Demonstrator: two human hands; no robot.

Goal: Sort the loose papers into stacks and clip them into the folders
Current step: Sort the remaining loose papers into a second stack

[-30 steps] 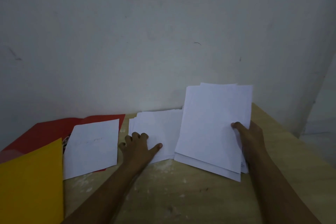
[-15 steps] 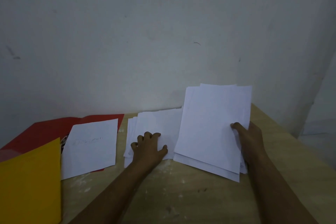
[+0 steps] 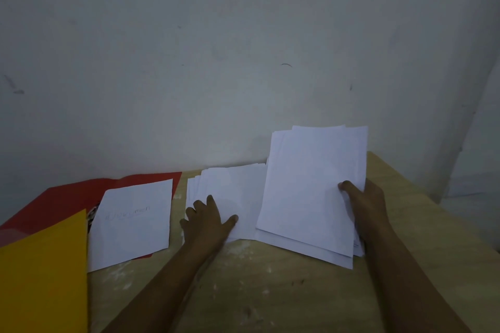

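My right hand (image 3: 364,208) grips a sheaf of white papers (image 3: 311,192) by its right edge, thumb on top, tilted up off the table. My left hand (image 3: 208,220) rests flat with spread fingers on the near left corner of a fanned stack of white papers (image 3: 238,186) lying in the middle of the table. To the left, a single white sheet with faint writing (image 3: 132,219) lies on an open red folder (image 3: 62,200). A yellow folder (image 3: 43,276) sits at the near left corner.
The wooden table (image 3: 270,292) runs up to a grey wall (image 3: 243,62) right behind the papers. Its right edge slants away past my right hand. Bare tabletop lies between my forearms.
My left hand slid a little left and nearer along the middle stack, and the stack's left edges fanned out slightly. The right hand and its sheaf stayed almost still.
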